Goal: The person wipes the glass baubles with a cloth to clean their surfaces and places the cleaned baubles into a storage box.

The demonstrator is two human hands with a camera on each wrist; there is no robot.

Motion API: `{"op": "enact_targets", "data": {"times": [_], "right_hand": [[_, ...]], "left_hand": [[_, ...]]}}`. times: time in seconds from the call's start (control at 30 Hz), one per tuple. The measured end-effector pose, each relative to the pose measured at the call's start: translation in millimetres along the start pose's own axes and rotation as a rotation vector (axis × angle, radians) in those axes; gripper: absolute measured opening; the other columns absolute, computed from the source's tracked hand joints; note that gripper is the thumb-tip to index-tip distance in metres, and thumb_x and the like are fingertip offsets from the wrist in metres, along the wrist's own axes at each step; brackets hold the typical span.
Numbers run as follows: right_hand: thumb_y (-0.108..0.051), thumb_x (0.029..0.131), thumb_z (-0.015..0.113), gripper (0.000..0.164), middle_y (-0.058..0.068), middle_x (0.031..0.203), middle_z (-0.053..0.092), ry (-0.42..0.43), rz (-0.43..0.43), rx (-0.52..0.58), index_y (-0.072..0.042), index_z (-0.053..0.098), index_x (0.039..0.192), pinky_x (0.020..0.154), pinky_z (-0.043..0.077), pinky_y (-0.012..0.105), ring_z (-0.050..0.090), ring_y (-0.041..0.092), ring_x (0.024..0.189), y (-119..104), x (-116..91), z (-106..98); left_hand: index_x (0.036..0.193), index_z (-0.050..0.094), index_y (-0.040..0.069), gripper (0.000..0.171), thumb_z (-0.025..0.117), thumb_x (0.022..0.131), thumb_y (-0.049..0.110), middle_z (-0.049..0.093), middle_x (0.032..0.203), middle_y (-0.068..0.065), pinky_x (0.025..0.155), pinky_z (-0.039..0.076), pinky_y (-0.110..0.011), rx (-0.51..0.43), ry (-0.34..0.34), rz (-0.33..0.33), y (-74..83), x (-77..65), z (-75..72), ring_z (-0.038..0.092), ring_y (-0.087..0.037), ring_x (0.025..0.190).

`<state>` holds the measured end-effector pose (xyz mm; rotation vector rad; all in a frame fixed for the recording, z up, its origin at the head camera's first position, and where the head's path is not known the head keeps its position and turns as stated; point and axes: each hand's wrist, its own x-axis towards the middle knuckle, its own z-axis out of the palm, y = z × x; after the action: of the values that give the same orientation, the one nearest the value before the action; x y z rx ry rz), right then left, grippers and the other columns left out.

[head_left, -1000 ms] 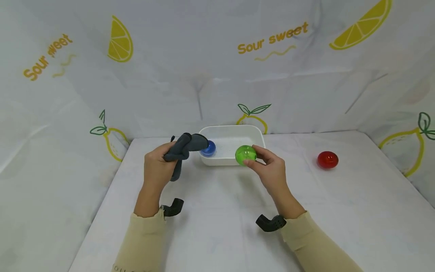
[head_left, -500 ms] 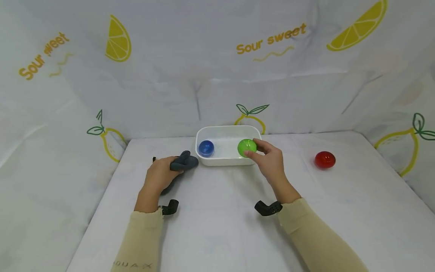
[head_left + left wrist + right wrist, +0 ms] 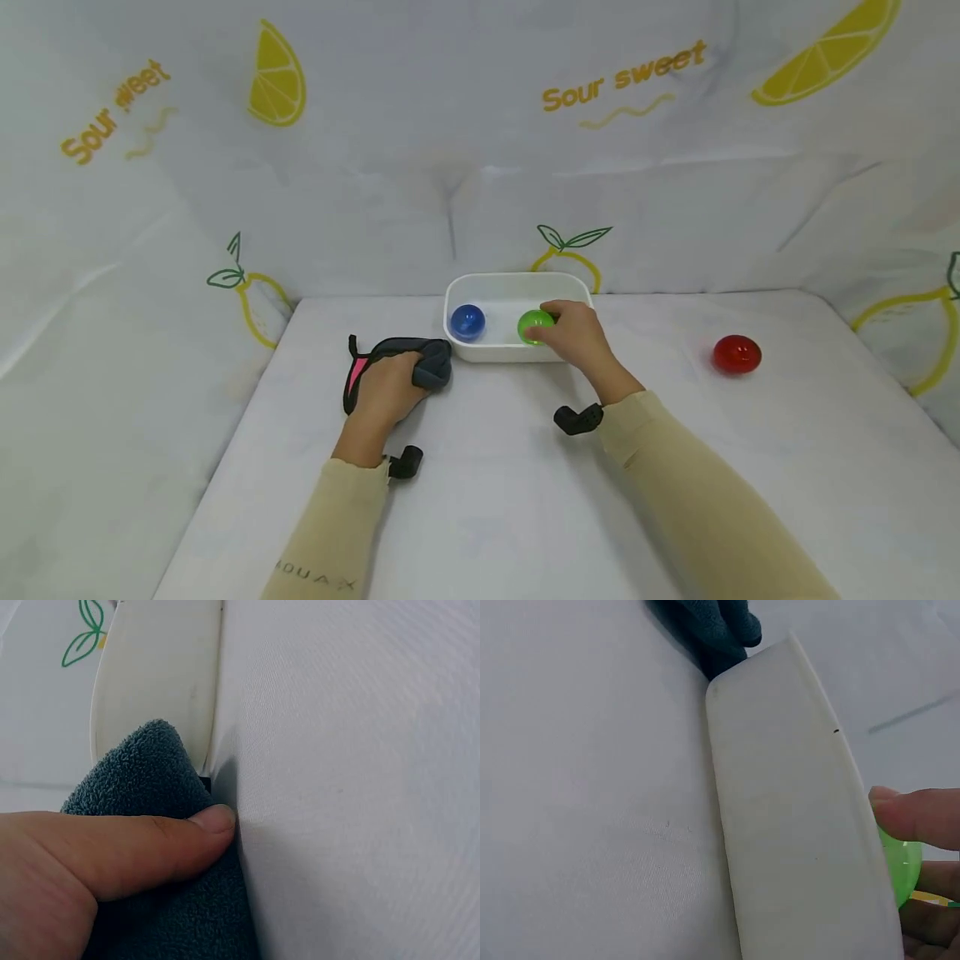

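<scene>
In the head view my left hand (image 3: 386,389) grips a bunched dark grey-blue terry cloth (image 3: 432,367) on the table, by the left end of the white tray (image 3: 510,353). The cloth has black edging and a pink patch. Its fuzzy pile fills the left wrist view, where the thumb (image 3: 161,844) presses on it. My right hand (image 3: 581,335) pinches a clear green ball (image 3: 531,325) in the right part of the tray. The right wrist view shows the green ball (image 3: 902,870) partly hidden by the tray wall. A blue ball (image 3: 467,322) lies at the tray's left.
A shiny red ball (image 3: 737,355) rests on the white-covered table (image 3: 487,500), to the right of the tray. Behind the table hangs a white sheet (image 3: 375,167) printed with lemons. A dark camera mount (image 3: 577,419) sticks out from the right wrist.
My left hand has brought the cloth down to the table and gathered it against the tray's left end. My right hand has lowered the green ball from above the tray into it.
</scene>
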<state>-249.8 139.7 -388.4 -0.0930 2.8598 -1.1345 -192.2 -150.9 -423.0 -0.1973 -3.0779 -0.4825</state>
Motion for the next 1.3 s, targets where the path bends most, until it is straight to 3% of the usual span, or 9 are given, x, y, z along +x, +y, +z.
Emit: {"op": "enact_targets", "data": {"times": [0.2, 0.33, 0.7, 1.0, 1.3], "right_hand": [[-0.037, 0.082, 0.075, 0.065, 0.016, 0.132, 0.061, -0.040, -0.005, -0.133, 0.000, 0.059, 0.133, 0.091, 0.048, 0.044, 0.056, 0.028, 0.107, -3.2, 8.6, 2.5], [-0.035, 0.082, 0.075, 0.063, 0.017, 0.131, 0.061, -0.050, -0.005, -0.159, 0.001, 0.059, 0.132, 0.095, 0.048, 0.046, 0.057, 0.030, 0.110, -7.7, 12.0, 3.9], [-0.032, 0.087, 0.070, 0.061, 0.017, 0.139, 0.056, -0.088, -0.032, -0.133, -0.002, 0.055, 0.137, 0.109, 0.038, 0.049, 0.048, 0.035, 0.131, -15.4, 16.1, 7.2], [-0.030, 0.091, 0.068, 0.054, 0.017, 0.142, 0.053, -0.081, -0.075, -0.067, -0.007, 0.055, 0.138, 0.105, 0.044, 0.051, 0.050, 0.036, 0.129, -13.5, 11.8, 7.7], [-0.033, 0.095, 0.063, 0.047, 0.015, 0.144, 0.051, -0.049, -0.135, -0.087, -0.007, 0.058, 0.134, 0.110, 0.037, 0.052, 0.042, 0.035, 0.137, -3.5, 1.6, -1.5]], "left_hand": [[0.122, 0.066, 0.010, 0.044, 0.077, 0.084, 0.030, 0.070, 0.117, -0.012, 0.091, 0.052, -0.051, 0.018, -0.022, 0.004, 3.4, 3.7, -3.0, 0.066, -0.035, 0.107], [0.124, 0.065, 0.011, 0.047, 0.078, 0.084, 0.030, 0.069, 0.120, -0.012, 0.093, 0.051, -0.052, 0.020, -0.028, 0.001, 3.5, 3.5, -5.5, 0.065, -0.034, 0.109], [0.127, 0.064, 0.009, 0.052, 0.079, 0.083, 0.031, 0.068, 0.122, -0.013, 0.095, 0.050, -0.053, 0.002, -0.025, -0.008, 1.3, 0.6, -5.6, 0.064, -0.035, 0.112], [0.128, 0.063, 0.008, 0.051, 0.078, 0.084, 0.030, 0.068, 0.123, -0.013, 0.098, 0.049, -0.053, -0.009, -0.030, -0.012, 0.2, 0.2, -3.4, 0.063, -0.035, 0.114], [0.125, 0.065, 0.009, 0.048, 0.078, 0.083, 0.029, 0.069, 0.122, -0.012, 0.097, 0.049, -0.052, -0.013, -0.015, -0.001, -1.5, 0.1, -0.8, 0.064, -0.034, 0.112]]}}
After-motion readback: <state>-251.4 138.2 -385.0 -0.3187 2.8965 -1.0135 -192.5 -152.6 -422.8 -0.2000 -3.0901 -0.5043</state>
